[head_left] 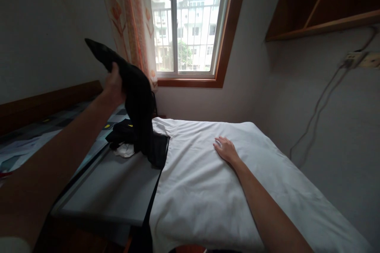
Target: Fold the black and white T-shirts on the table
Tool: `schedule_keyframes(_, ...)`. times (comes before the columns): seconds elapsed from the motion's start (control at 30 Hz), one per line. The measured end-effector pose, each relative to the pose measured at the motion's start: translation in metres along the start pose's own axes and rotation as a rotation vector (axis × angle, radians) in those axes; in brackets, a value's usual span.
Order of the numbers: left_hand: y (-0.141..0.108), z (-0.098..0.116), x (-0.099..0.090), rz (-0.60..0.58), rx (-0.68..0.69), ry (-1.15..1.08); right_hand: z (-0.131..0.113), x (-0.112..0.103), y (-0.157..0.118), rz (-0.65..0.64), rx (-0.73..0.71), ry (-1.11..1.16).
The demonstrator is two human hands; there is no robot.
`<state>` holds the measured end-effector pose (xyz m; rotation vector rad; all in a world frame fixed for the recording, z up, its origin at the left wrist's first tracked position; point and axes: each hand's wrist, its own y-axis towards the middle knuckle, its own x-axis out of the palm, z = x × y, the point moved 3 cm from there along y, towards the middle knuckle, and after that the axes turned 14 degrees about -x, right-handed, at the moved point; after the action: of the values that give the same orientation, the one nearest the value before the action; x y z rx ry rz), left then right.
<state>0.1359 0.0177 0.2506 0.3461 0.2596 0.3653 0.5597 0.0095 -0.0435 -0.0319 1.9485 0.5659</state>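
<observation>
My left hand point(114, 84) is raised at the left, its fingers closed round a black garment point(138, 95). One end of the cloth points up and to the left, and the rest hangs down to a dark pile point(123, 131) on a grey board point(109, 189). A bit of white cloth point(124, 150) shows under that pile. On the right, my right hand point(226, 149) lies flat on a white sheet point(198, 201), with its fingers spread and nothing in them.
A checked bed cover point(67, 115) lies at the left. Behind are a patterned curtain point(130, 19) and a window point(192, 75). A wooden shelf point(320, 25) hangs at the upper right, above cables point(316, 106) on the wall.
</observation>
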Motion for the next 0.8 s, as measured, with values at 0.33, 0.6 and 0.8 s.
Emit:
schedule_keyframes(0.33, -0.09, -0.057, 0.15, -0.963, 0.024, 0.461, 0.039, -0.02, -0.001, 0.7, 0.498, 0.489)
schedule_keyframes(0.6, -0.102, -0.154, 0.102, -0.959, -0.043, 1.16, 0.005, -0.027, -0.008, 0.371, 0.406, 0.125)
schedule_keyframes(0.8, -0.12, -0.177, 0.07, -0.845, -0.07, 1.187, -0.002, -0.023, -0.006, 0.185, 0.374, 0.02)
